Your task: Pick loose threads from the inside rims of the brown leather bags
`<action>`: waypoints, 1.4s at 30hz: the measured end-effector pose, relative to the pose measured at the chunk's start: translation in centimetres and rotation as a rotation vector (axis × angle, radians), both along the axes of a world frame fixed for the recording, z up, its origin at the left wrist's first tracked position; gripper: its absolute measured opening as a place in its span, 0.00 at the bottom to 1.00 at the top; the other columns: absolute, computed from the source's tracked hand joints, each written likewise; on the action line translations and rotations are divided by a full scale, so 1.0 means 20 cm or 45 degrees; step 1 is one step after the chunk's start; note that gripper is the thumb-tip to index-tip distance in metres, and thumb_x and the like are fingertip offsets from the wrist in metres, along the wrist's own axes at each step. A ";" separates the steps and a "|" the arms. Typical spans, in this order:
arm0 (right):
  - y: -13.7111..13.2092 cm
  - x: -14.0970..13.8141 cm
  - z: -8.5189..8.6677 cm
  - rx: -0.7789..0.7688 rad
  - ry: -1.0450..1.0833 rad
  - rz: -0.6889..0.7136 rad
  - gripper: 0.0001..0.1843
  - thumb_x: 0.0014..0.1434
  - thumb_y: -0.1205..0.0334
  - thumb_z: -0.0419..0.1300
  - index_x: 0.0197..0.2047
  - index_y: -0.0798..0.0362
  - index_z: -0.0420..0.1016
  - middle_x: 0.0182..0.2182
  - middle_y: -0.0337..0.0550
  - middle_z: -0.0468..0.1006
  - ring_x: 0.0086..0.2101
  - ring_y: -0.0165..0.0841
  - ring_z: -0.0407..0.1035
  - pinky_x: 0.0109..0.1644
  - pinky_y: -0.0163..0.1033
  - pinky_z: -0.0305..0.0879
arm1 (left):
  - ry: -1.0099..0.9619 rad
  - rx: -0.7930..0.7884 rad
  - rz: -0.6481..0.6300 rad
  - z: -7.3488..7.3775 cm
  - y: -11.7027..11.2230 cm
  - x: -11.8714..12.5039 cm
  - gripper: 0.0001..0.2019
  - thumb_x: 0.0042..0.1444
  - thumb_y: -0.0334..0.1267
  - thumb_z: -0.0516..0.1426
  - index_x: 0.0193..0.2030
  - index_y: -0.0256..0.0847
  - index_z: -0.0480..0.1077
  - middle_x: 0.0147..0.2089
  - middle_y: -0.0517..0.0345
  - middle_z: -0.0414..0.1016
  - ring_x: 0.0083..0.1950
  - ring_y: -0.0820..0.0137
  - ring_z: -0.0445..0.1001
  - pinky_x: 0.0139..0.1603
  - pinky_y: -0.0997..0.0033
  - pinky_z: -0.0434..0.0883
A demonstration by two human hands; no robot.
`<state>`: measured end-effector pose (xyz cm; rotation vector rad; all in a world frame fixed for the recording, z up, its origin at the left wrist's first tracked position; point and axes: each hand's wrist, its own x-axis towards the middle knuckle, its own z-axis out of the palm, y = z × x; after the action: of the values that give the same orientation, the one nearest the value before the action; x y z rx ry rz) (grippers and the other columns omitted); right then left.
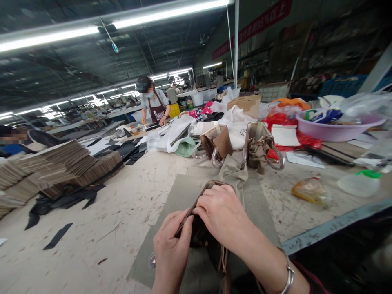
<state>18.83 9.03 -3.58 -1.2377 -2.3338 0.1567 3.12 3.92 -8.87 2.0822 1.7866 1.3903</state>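
Observation:
Both my hands grip a small brown leather bag over a grey-green cloth mat on the worktable. My left hand pinches the bag's near edge with closed fingers. My right hand folds over its top rim, fingers curled around it. A thin strap hangs from the bag below my right wrist, which wears a metal bracelet.
Two similar brown bags with clear ring handles stand behind the mat. Stacks of brown pieces and black offcuts lie left. A pink basin, white bottle and plastic bags sit right. A person in an apron works far off.

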 end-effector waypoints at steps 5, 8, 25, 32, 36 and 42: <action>0.03 0.04 0.01 -0.012 -0.025 -0.076 0.09 0.60 0.65 0.62 0.27 0.51 0.75 0.32 0.37 0.77 0.38 0.36 0.65 0.41 0.44 0.49 | -0.011 0.029 0.076 -0.01 -0.01 0.02 0.07 0.59 0.37 0.58 0.41 0.44 0.77 0.38 0.58 0.80 0.38 0.69 0.78 0.40 0.73 0.75; 0.06 0.07 0.01 -0.025 -0.034 -0.118 0.08 0.61 0.64 0.62 0.28 0.50 0.76 0.32 0.37 0.77 0.38 0.36 0.66 0.41 0.44 0.48 | -0.006 0.044 0.126 -0.02 -0.01 0.03 0.06 0.58 0.38 0.58 0.38 0.44 0.78 0.37 0.59 0.80 0.38 0.70 0.78 0.39 0.73 0.74; 0.07 0.09 0.00 -0.031 0.029 -0.132 0.09 0.61 0.62 0.62 0.28 0.51 0.76 0.32 0.38 0.79 0.37 0.35 0.67 0.43 0.43 0.48 | 0.012 0.034 0.151 -0.03 -0.01 0.04 0.07 0.59 0.38 0.57 0.36 0.42 0.76 0.36 0.58 0.79 0.37 0.69 0.77 0.39 0.73 0.72; 0.08 0.09 -0.01 -0.024 0.114 -0.176 0.05 0.57 0.62 0.65 0.32 0.50 0.73 0.29 0.35 0.79 0.35 0.34 0.69 0.44 0.42 0.49 | 0.062 0.015 0.099 -0.01 -0.01 0.05 0.06 0.60 0.38 0.56 0.36 0.42 0.74 0.36 0.58 0.77 0.37 0.70 0.76 0.39 0.75 0.70; 0.08 0.10 -0.02 0.024 0.120 -0.134 0.09 0.58 0.64 0.64 0.43 0.46 0.73 0.35 0.35 0.80 0.39 0.35 0.70 0.45 0.42 0.48 | 0.160 -0.076 0.087 0.01 0.00 0.04 0.10 0.61 0.42 0.54 0.34 0.42 0.74 0.32 0.58 0.75 0.34 0.69 0.74 0.35 0.73 0.68; 0.10 0.11 -0.03 0.036 0.076 -0.096 0.02 0.60 0.62 0.61 0.35 0.47 0.75 0.32 0.36 0.78 0.38 0.36 0.68 0.42 0.43 0.47 | 0.502 -0.537 0.014 0.22 0.11 0.08 0.11 0.62 0.42 0.52 0.38 0.47 0.76 0.35 0.59 0.79 0.36 0.66 0.76 0.35 0.71 0.63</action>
<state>21.02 10.98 -4.13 -1.2873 -2.2276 0.1331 4.74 6.05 -4.44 2.2028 2.0032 0.5483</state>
